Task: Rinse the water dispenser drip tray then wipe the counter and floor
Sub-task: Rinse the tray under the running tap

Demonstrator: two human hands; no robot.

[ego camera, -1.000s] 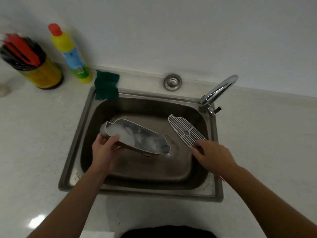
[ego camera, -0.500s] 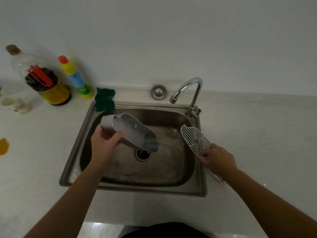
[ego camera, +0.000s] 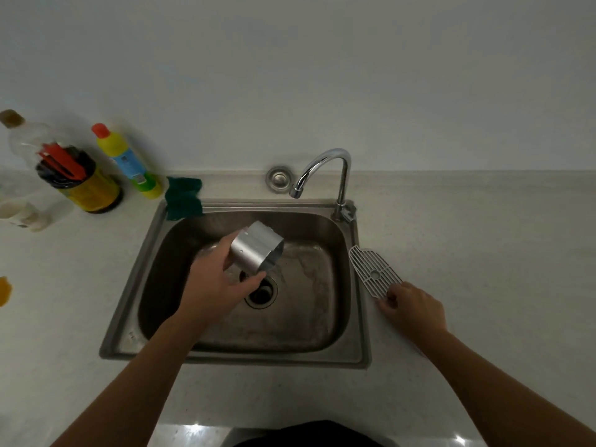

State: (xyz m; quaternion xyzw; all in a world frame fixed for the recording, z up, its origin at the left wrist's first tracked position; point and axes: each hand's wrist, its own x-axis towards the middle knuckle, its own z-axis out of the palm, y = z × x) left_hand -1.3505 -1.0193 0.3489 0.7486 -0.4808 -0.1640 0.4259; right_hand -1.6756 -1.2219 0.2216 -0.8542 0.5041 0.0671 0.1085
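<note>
My left hand point(ego camera: 219, 282) grips the grey drip tray point(ego camera: 256, 250) and holds it tipped over the steel sink point(ego camera: 151, 253), its open side turned down toward the drain point(ego camera: 263, 293). A thin stream of water runs from the tray's lower edge. The white slotted grate point(ego camera: 371, 271) lies flat on the counter point(ego camera: 483, 253) just right of the sink rim. My right hand point(ego camera: 411, 306) rests on the grate's near end, fingers pinched on it. The chrome faucet point(ego camera: 325, 167) stands at the sink's back right; no water comes from its spout.
A green sponge point(ego camera: 183, 198) sits on the sink's back left corner. Left of it stand a yellow detergent bottle point(ego camera: 127, 161), a dark yellow-labelled jar point(ego camera: 80, 182) with red tools, and a clear bottle point(ego camera: 22, 137). An orange spot point(ego camera: 4, 290) marks the counter's far left.
My left hand tipped the drip tray further over so its open side faces down above the drain. My right hand moved the grate out of the sink onto the counter at the right.
</note>
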